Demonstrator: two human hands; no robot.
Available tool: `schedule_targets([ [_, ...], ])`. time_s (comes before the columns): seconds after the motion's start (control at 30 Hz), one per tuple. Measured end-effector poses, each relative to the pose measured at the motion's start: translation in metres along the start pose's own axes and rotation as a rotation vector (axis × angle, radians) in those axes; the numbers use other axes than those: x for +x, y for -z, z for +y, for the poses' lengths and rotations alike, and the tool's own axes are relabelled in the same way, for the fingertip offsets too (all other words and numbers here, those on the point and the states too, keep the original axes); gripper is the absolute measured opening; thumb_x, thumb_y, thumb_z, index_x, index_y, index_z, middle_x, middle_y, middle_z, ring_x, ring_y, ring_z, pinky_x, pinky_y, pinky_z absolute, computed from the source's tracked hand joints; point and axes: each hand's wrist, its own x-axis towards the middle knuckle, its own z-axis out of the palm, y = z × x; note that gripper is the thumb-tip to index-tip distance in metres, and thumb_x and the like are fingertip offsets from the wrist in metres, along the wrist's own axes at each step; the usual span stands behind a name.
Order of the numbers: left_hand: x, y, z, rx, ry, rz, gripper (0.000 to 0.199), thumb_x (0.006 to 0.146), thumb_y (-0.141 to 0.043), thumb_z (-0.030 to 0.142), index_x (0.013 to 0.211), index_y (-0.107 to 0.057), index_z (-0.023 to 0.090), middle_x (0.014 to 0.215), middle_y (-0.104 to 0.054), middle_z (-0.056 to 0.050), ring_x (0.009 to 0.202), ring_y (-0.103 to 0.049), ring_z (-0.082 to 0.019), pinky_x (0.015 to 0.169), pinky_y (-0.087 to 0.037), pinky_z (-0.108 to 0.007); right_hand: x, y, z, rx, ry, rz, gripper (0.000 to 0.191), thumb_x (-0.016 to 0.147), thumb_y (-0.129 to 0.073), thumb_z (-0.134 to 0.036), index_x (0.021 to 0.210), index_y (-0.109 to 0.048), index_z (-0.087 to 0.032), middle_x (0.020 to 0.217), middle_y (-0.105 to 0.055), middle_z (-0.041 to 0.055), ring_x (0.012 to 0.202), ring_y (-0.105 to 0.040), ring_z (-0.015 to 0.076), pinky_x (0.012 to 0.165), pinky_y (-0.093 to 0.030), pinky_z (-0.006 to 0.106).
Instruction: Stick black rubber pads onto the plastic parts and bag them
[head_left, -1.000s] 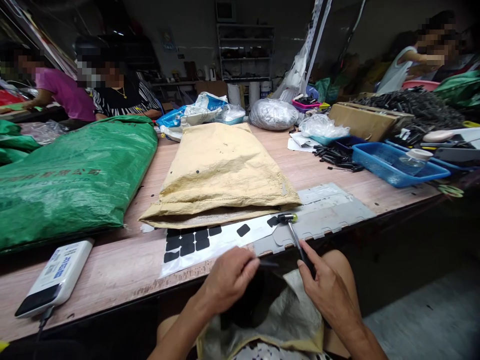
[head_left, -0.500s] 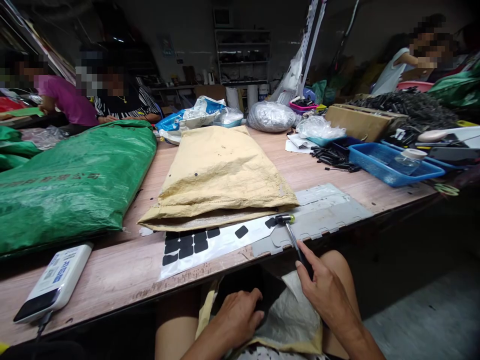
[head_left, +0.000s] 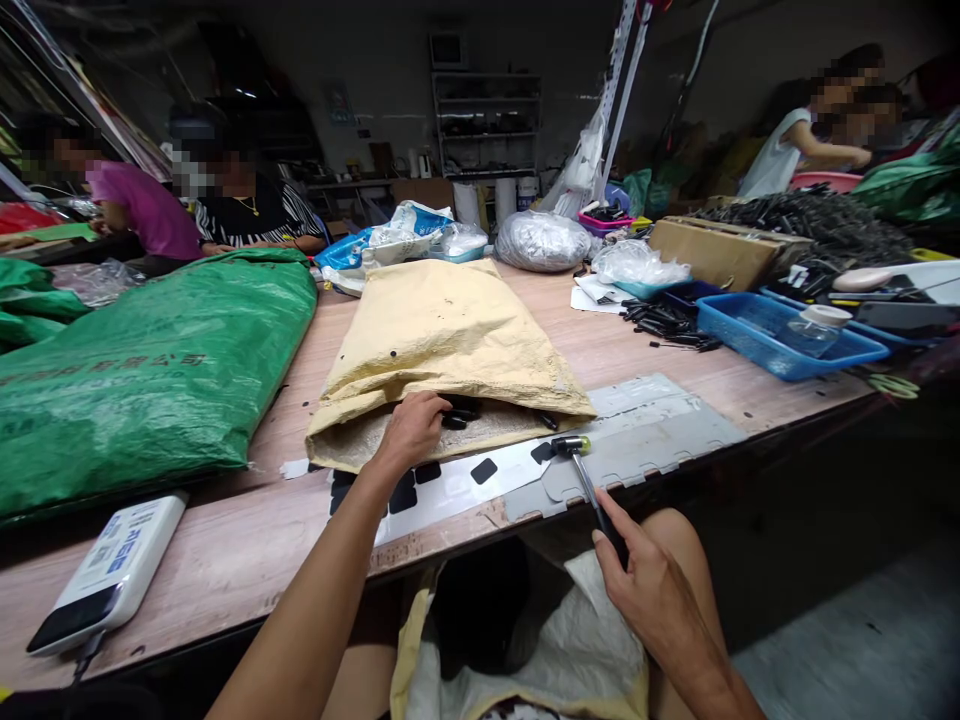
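Observation:
My left hand (head_left: 414, 428) reaches into the mouth of a tan woven sack (head_left: 442, 330) lying on the table. Its fingers are bent beside small black plastic parts (head_left: 456, 416), with the fingertips partly hidden, so a grip cannot be made out. In my right hand (head_left: 637, 560) is a small hammer (head_left: 581, 462), held by its black handle. The hammer head, black with a yellowish face, is over a grey board (head_left: 652, 430) at the table edge. Under my left forearm lies a white sheet with black rounded-square stickers (head_left: 484, 470). An open sack (head_left: 555, 640) rests on my lap.
A full green sack (head_left: 150, 370) and a white device with a cable (head_left: 112, 570) lie at left. At right are a blue tray (head_left: 787, 335) holding a jar, loose black parts (head_left: 667, 325) and a cardboard box (head_left: 712, 250). Several people sit across and to the right.
My left hand has risen from the lap sack to the tan sack's mouth, which now gapes wider and shows black parts. The right hand still holds the hammer almost in place.

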Motion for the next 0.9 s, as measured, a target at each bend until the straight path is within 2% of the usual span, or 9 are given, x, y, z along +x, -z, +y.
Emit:
schedule_targets([
  [0.13,0.001,0.000,-0.002,0.042,0.046,-0.022,0.028,0.078,-0.063,0.015,0.101,-0.075,0.023,0.112,-0.072,-0.009,0.113,-0.057,-0.033,0.096,-0.046,-0.043,0.000,0.000,0.000,0.004,-0.010,-0.011,0.055,0.091,-0.046,-0.038,0.140,-0.062,-0.017,0.075,-0.073,0.0065,0.064,-0.069,0.0220,0.055,-0.054,0.030],
  [0.23,-0.003,0.000,-0.001,0.070,0.085,-0.020,0.017,0.076,-0.071,0.022,0.093,-0.074,0.023,0.107,-0.071,-0.010,0.110,-0.055,-0.035,0.091,-0.045,-0.044,0.000,0.000,0.001,0.003,-0.016,-0.002,0.055,0.091,-0.047,-0.039,0.139,-0.063,-0.018,0.076,-0.073,0.0066,0.065,-0.069,0.0225,0.055,-0.055,0.030],
  [0.33,-0.010,0.002,0.004,0.041,0.081,-0.006,0.011,0.077,-0.073,0.027,0.088,-0.072,0.024,0.099,-0.070,-0.008,0.106,-0.055,-0.033,0.089,-0.044,-0.042,0.000,0.001,0.000,0.004,-0.014,0.008,0.055,0.090,-0.048,-0.039,0.138,-0.064,-0.017,0.076,-0.073,0.0070,0.066,-0.069,0.0232,0.056,-0.055,0.031],
  [0.5,-0.036,0.000,0.030,-0.184,0.022,-0.024,0.013,0.084,-0.069,0.031,0.095,-0.070,0.024,0.093,-0.072,-0.004,0.096,-0.057,-0.027,0.083,-0.043,-0.038,0.000,0.001,-0.001,0.010,-0.019,0.007,0.054,0.090,-0.047,-0.039,0.138,-0.064,-0.019,0.075,-0.073,0.0067,0.067,-0.070,0.0241,0.055,-0.055,0.032],
  [0.6,-0.052,-0.008,0.049,-0.321,0.009,-0.065,0.014,0.083,-0.070,0.032,0.093,-0.070,0.023,0.093,-0.071,-0.003,0.093,-0.057,-0.025,0.079,-0.043,-0.035,0.000,0.001,-0.001,0.004,-0.029,0.004,0.054,0.091,-0.047,-0.040,0.138,-0.064,-0.019,0.076,-0.073,0.0068,0.067,-0.070,0.0241,0.055,-0.056,0.032],
  [0.7,-0.063,-0.019,0.059,-0.352,0.020,-0.072,0.013,0.084,-0.069,0.030,0.094,-0.070,0.022,0.090,-0.070,-0.003,0.088,-0.056,-0.023,0.078,-0.042,-0.035,0.000,0.002,-0.002,-0.004,-0.039,-0.005,0.055,0.091,-0.048,-0.040,0.138,-0.064,-0.017,0.078,-0.074,0.0078,0.067,-0.071,0.0239,0.056,-0.056,0.031],
  [0.8,-0.068,-0.026,0.059,-0.342,0.021,-0.047,0.014,0.084,-0.069,0.029,0.097,-0.071,0.022,0.091,-0.069,-0.003,0.087,-0.054,-0.023,0.080,-0.041,-0.036,0.000,0.002,-0.001,-0.002,-0.040,-0.010,0.054,0.091,-0.049,-0.038,0.139,-0.063,-0.016,0.087,-0.077,0.0090,0.075,-0.073,0.0247,0.061,-0.059,0.032],
  [0.9,-0.070,-0.029,0.057,-0.334,0.008,-0.027,0.016,0.084,-0.069,0.029,0.098,-0.072,0.022,0.092,-0.068,-0.004,0.088,-0.053,-0.024,0.081,-0.040,-0.036,0.000,-0.003,0.005,0.033,-0.020,-0.023,0.055,0.092,-0.051,-0.037,0.141,-0.060,-0.016,0.111,-0.076,0.0112,0.097,-0.074,0.0265,0.080,-0.062,0.035],
])
